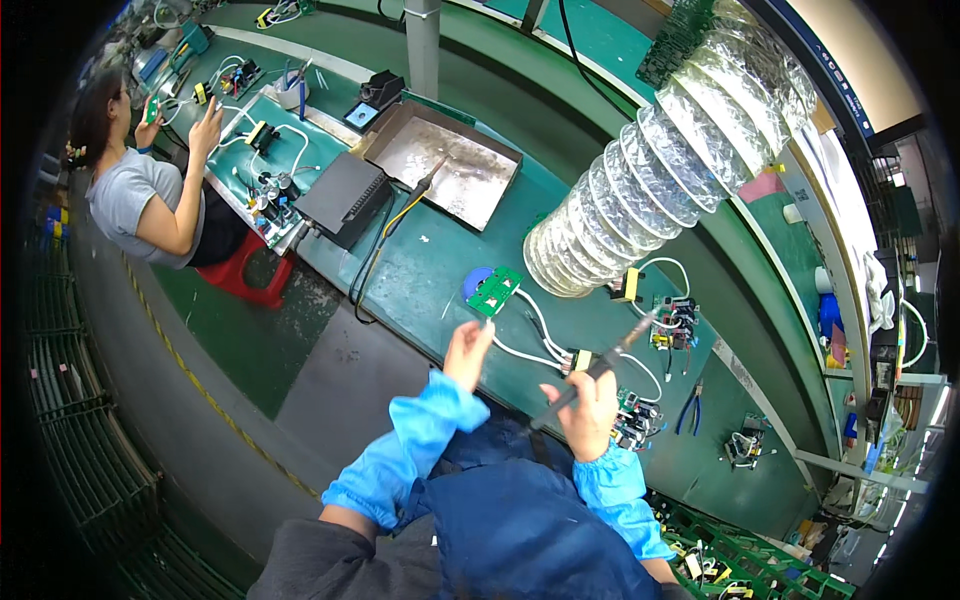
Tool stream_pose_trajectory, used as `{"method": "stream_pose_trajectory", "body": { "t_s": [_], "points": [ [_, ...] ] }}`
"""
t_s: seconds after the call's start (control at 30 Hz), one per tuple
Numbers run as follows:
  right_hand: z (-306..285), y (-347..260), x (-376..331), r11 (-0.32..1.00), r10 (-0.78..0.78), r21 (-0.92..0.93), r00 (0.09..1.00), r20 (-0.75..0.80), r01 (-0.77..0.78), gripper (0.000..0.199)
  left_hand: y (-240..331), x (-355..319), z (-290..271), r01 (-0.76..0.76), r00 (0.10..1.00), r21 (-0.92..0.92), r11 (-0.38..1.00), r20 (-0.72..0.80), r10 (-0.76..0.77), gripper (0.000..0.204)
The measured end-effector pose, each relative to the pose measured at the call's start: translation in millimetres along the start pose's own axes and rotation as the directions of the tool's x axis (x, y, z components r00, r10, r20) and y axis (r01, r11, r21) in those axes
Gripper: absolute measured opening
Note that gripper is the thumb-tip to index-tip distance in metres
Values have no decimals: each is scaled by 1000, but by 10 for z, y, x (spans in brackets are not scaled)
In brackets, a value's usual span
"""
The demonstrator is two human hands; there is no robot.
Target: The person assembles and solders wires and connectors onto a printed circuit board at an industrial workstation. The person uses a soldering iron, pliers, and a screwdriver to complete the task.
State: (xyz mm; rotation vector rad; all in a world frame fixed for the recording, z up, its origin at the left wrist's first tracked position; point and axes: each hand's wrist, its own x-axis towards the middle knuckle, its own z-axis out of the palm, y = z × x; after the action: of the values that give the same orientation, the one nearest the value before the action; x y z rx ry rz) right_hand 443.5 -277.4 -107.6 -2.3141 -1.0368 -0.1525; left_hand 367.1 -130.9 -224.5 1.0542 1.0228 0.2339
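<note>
Left hand (468, 352): fingers pinched on thin solder wire, tip near small green rectangular circuit board (494, 291) lying by near edge of green-topped workbench (430, 270). Right hand (590, 400): closed round black pen-shaped soldering iron (598, 366), tip pointing toward bench's far edge. Ribbed clear extraction duct (660, 150) hangs just beyond board.

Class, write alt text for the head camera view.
A person's right hand holds a dark soldering iron over a green workbench, while the left hand lifts a small green circuit board with white wires. A ribbed silver extraction duct hangs above.
</note>
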Motion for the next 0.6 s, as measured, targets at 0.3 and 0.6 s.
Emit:
{"method": "stream_pose_trajectory", "body": {
  "t_s": [0.3,0.6],
  "points": [
    [-209,325,-539,635,505,648,861,63,-421,62,-144,379,-4,89,987,-157,984,149,-66,48],
    [201,261,-287,632,389,612,877,281,-476,20,-365,342,33,-294,955,63,954,51,291,33]
  ]
}}
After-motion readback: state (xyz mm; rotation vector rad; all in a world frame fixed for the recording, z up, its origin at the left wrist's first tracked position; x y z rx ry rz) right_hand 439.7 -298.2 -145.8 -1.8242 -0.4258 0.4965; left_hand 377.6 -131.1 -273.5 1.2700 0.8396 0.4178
